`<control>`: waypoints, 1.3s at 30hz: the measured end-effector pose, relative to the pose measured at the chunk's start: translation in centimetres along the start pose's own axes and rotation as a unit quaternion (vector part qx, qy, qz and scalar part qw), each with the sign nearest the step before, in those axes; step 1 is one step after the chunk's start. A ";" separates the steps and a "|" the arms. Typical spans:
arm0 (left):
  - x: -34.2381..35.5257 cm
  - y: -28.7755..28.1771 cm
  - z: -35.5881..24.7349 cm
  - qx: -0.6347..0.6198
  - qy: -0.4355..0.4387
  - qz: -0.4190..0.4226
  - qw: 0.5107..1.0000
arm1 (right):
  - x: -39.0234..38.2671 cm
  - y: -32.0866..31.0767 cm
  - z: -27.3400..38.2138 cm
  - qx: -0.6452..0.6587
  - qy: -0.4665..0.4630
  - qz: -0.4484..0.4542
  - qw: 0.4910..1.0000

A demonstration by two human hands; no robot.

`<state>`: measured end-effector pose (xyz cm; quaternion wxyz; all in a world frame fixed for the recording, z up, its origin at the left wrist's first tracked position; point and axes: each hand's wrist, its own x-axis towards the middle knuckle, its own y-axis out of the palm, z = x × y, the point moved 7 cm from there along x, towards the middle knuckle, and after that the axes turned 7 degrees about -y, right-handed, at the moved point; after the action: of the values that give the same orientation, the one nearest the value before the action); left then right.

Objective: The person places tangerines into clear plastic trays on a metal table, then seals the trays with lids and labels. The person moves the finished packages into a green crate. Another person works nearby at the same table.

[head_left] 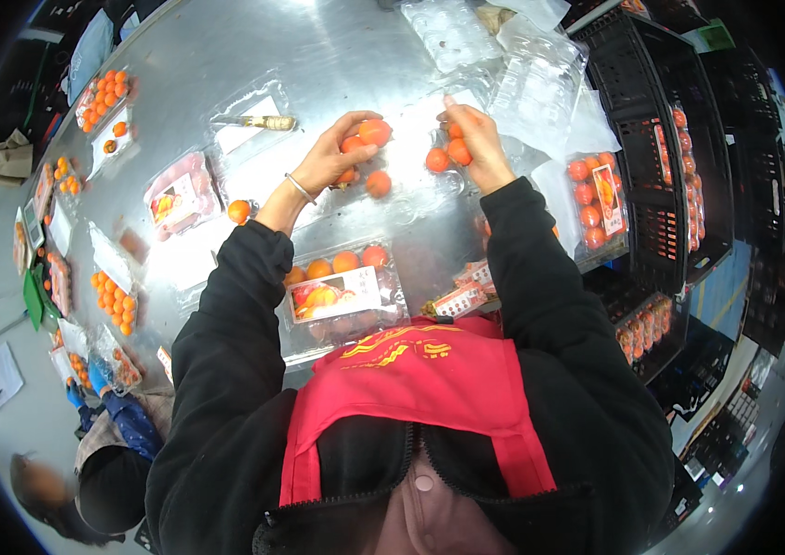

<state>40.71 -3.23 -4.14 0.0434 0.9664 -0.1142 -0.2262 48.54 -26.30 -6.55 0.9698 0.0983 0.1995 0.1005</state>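
Left hand, top middle, fingers curled round smooth orange fruit, right hand, fingers bent round more, shiny metal table.

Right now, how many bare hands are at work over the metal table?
2: the left hand, holding orange fruit, near the picture's upper middle, and the right hand, just right of it, at more fruit. The blue gloves at lower left don't count; others may be hidden.

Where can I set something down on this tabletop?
Bare tabletop lies beyond the left hand, between the gold-handled tool and clear trays. Crowded: around the right hand, amid orange fruit, and onward to the black crate.
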 end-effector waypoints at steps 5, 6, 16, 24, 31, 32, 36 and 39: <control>-0.2 -0.6 0.1 0.010 0.009 -0.018 1.000 | -0.2 0.3 0.7 0.208 0.047 0.055 0.976; -0.1 -0.7 0.0 0.014 0.021 -0.025 0.999 | -0.4 0.5 1.0 0.224 0.037 0.076 0.971; 0.2 1.7 -1.6 0.419 0.178 -0.146 0.878 | -1.0 1.3 1.5 -0.150 -0.188 0.099 0.966; -1.2 2.8 -1.4 0.474 0.303 -0.197 0.803 | -2.8 2.5 3.1 -0.552 -0.343 0.120 0.751; 1.6 -1.0 -0.3 0.236 0.212 -0.228 0.920 | -1.3 3.5 2.2 -0.574 -0.352 0.132 0.727; 1.9 -0.8 -0.1 0.284 0.201 -0.224 0.911 | -0.7 3.0 2.3 -0.528 -0.333 0.122 0.772; 2.1 0.4 -0.5 0.386 0.246 -0.217 0.862 | 1.1 0.0 1.0 -0.181 -0.069 0.121 0.974; 1.6 0.2 -0.4 0.331 0.211 -0.237 0.889 | 1.4 -0.1 1.5 -0.032 -0.040 0.094 0.994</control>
<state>42.25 -3.84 -4.41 -0.3110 0.9479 0.0615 0.0307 50.39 -26.27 -5.68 0.9660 0.0891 0.1469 0.1935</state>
